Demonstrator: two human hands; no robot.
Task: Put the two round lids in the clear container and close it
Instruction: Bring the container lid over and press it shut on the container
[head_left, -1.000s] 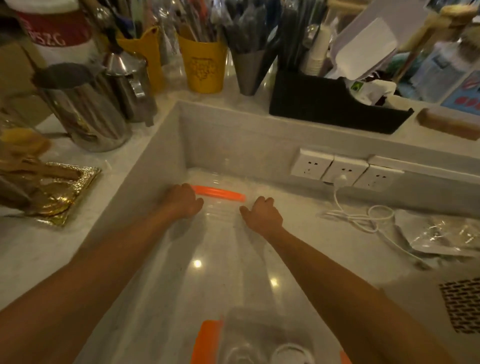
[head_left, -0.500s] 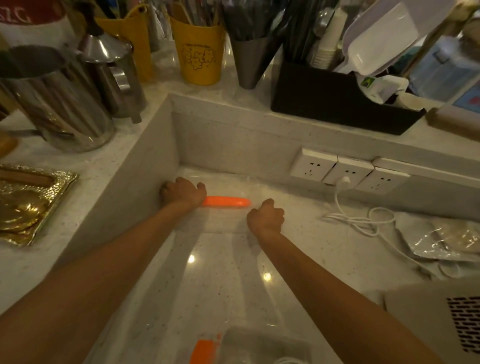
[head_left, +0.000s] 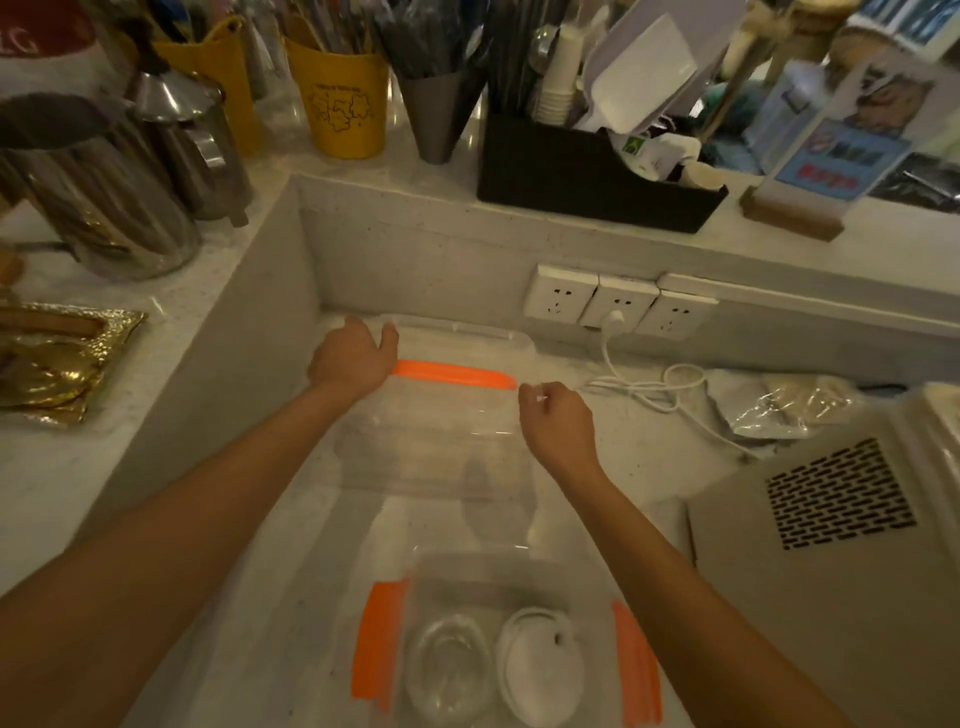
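Here, container lid (head_left: 441, 415) between both hands.

A pale speckled stone counter (head_left: 78, 467) steps down into a lower recessed surface at the frame's centre. Three white wall sockets (head_left: 618, 304) sit on the recess's back wall (head_left: 415, 260), right of centre. The light is dim and warm, with steel jugs (head_left: 98, 192) at upper left.
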